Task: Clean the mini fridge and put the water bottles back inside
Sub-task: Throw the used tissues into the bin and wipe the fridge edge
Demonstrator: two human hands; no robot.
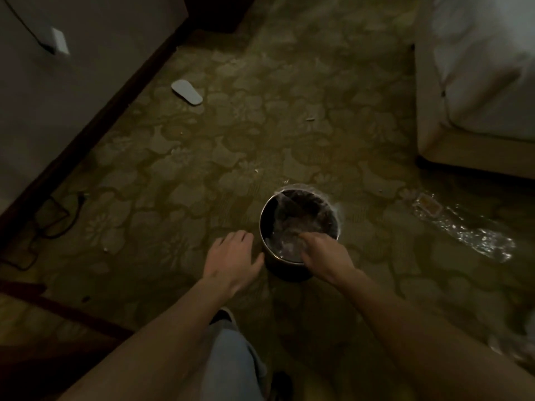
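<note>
A small round dark bin (270, 224) with a clear plastic liner (301, 218) stands on the patterned carpet in the dim room. My right hand (325, 253) reaches over the bin's near rim with its fingers down in the liner; whether it grips the plastic is hard to tell. My left hand (234, 256) hovers just left of the bin with fingers spread, holding nothing. No fridge or water bottles are in sight.
A crumpled clear plastic bag (469, 230) lies on the carpet to the right. A bed (477, 82) fills the upper right. A white slipper (186, 92) lies near the left wall, cables (55, 218) trail along the skirting, and small scraps dot the carpet.
</note>
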